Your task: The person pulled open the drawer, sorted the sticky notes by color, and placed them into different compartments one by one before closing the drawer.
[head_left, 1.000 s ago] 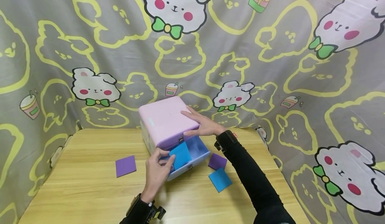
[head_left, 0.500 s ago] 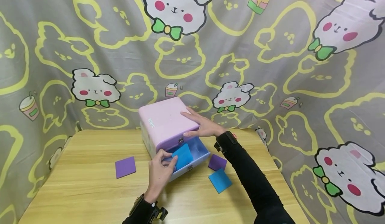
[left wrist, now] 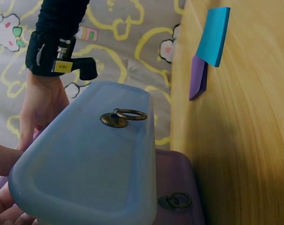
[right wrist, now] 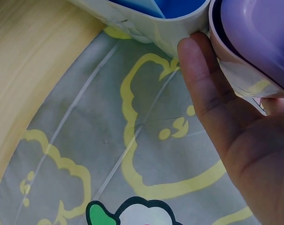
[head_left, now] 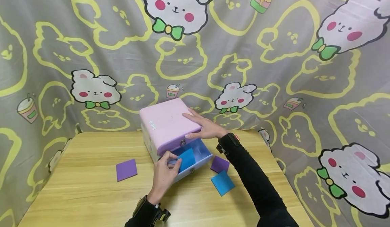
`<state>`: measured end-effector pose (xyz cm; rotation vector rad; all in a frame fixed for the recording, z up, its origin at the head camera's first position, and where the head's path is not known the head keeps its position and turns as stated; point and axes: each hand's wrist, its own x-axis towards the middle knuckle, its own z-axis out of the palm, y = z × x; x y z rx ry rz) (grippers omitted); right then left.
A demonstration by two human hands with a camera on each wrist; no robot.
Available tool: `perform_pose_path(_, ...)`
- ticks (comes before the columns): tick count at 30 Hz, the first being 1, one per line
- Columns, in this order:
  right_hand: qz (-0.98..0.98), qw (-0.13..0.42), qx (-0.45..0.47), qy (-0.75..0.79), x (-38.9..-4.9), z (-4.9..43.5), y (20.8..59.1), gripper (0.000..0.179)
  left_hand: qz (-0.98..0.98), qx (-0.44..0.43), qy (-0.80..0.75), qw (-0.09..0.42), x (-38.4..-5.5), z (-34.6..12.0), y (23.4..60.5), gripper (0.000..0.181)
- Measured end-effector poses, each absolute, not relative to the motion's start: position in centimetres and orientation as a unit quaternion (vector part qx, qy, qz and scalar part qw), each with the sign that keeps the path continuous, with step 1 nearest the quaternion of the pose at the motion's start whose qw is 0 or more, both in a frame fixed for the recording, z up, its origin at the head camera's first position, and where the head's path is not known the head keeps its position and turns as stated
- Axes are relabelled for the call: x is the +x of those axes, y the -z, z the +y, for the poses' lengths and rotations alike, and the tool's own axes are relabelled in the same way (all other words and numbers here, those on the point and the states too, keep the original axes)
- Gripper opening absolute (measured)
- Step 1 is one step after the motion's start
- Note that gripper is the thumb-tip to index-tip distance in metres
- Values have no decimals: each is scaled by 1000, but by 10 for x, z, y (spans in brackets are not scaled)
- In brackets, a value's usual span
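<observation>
Card [head_left: 187, 159] in left fingers [head_left: 168, 155], inside blue drawer [head_left: 201, 149]

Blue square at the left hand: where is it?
Head view, below centre: the blue square is in the open drawer, left side, pinched by the left hand.

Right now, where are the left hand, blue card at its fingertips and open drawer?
Left hand [head_left: 164, 174]: head view, its back.
Blue card [head_left: 187, 159]: head view, visible face.
Drawer [left wrist: 88, 157]: left wrist view, front panel.
</observation>
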<state>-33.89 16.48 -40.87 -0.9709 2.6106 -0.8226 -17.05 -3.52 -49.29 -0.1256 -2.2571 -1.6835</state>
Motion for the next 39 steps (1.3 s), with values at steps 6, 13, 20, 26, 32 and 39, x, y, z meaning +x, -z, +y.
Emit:
perform_pose_path(6,892,121,-331,283,-340,164,408,93,-808,-66,561,169,-172,-35,492,14)
perform_pose_path(13,891,123,-334,281,-340,163,408,92,-826,-82,527,183,-173,-32,491,18)
perform_pose_path(20,891,122,-333,283,-340,164,408,93,-835,-79,519,166,-175,-32,491,17)
perform_pose_path(26,888,119,-337,290,-341,164,408,93,-846,-72,507,149,-177,-33,489,14)
perform_pose_path(32,891,114,-336,285,-342,165,410,93,-857,-84,489,143,-178,-32,489,17)
perform_pose_path(39,890,114,-338,286,-341,163,409,92,-884,-95,432,149,-181,-31,491,25)
